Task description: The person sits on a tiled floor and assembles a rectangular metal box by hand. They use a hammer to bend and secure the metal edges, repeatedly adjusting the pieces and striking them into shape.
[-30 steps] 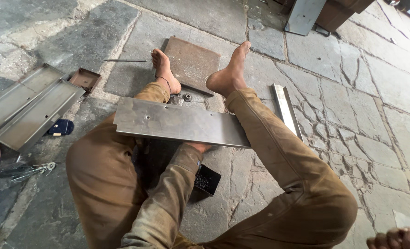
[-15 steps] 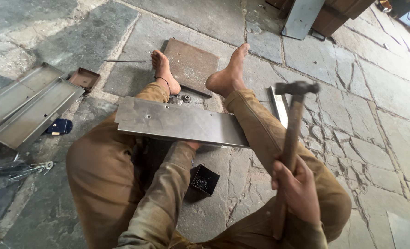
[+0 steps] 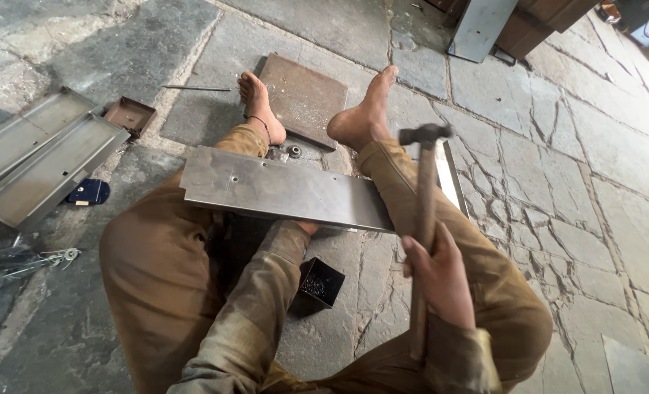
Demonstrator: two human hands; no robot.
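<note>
The right hand (image 3: 441, 273) is gripping a hammer (image 3: 423, 219) upright by its wooden handle. The left hand, mostly hidden beneath the metal sheet (image 3: 284, 190), is supporting it; its grip cannot be told.

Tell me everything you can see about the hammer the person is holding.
The hammer has a dark metal head and a long, worn wooden handle. It stands nearly upright, head at the top and raised above the person's right leg, next to the right end of the long metal sheet lying across the lap. The right hand grips the handle around its lower half, fingers wrapped round it, with the butt end poking out below the hand. Nothing else touches it; the head is clear of the sheet.
</note>
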